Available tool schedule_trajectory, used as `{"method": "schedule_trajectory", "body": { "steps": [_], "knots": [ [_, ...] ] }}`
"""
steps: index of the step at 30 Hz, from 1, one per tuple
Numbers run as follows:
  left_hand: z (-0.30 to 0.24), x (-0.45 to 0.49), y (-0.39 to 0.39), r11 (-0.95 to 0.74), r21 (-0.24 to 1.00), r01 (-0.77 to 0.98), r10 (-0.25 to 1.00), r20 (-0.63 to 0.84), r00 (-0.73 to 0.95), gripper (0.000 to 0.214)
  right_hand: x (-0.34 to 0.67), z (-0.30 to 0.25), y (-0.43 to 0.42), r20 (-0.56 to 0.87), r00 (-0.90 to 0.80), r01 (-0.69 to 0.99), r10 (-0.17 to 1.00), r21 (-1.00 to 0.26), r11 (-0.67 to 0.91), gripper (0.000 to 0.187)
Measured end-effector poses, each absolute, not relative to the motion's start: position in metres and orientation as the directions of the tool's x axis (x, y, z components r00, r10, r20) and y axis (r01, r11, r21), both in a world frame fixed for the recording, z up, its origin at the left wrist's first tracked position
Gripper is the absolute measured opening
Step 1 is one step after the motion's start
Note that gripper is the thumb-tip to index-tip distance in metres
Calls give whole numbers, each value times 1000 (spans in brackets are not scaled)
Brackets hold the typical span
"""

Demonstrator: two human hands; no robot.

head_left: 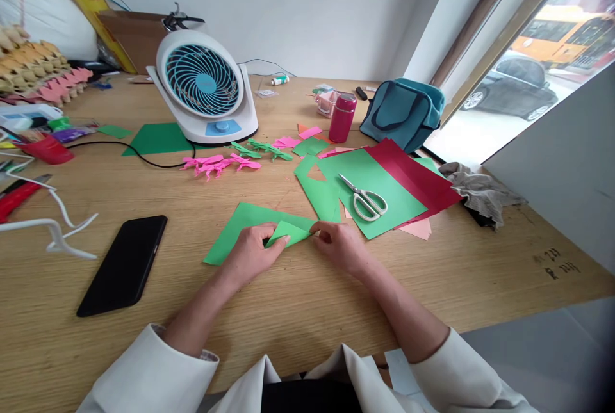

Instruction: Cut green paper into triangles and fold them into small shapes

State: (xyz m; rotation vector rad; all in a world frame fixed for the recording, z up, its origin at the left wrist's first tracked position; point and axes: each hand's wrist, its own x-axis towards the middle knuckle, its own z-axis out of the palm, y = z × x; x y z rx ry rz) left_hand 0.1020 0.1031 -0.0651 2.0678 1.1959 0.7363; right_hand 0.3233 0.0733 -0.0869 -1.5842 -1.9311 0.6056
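A green paper sheet (243, 224) lies on the wooden table (288, 310) in front of me, with one corner folded over into a small flap (288, 232). My left hand (250, 253) presses on the sheet and pinches the flap's left side. My right hand (339, 244) pinches the flap's right tip. White scissors (365, 198) rest on a larger green sheet (379, 192) just beyond my right hand.
A black phone (123, 264) lies to the left. A white desk fan (206, 89) stands behind folded pink (218, 163) and green paper figures (262, 149). Red paper (418, 179), a red bottle (343, 117), a teal bag (403, 111) and a grey cloth (478, 192) sit to the right.
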Motion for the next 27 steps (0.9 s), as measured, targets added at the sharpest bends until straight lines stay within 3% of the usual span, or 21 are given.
{"method": "schedule_trajectory", "body": {
  "steps": [7, 13, 17, 21, 27],
  "knots": [
    [-61, 100, 105, -209, 870, 446, 921, 23, 388, 32, 326, -88, 78, 14, -153, 493, 988, -865, 89, 20],
    [-59, 99, 105, 154, 966, 207, 905, -222, 364, 36, 329, -80, 82, -20, -152, 380, 988, -924, 40, 17],
    [-57, 95, 109, -40, 957, 287, 926, -72, 369, 38, 327, -85, 81, 24, -170, 384, 985, -919, 89, 20],
    [-57, 90, 113, -270, 852, 449, 902, 61, 427, 35, 323, -87, 80, 119, -174, 380, 977, -908, 179, 21],
    [-55, 81, 122, -452, 784, 426, 848, 231, 476, 32, 322, -71, 75, 345, -237, 393, 908, -821, 414, 13]
  ]
}}
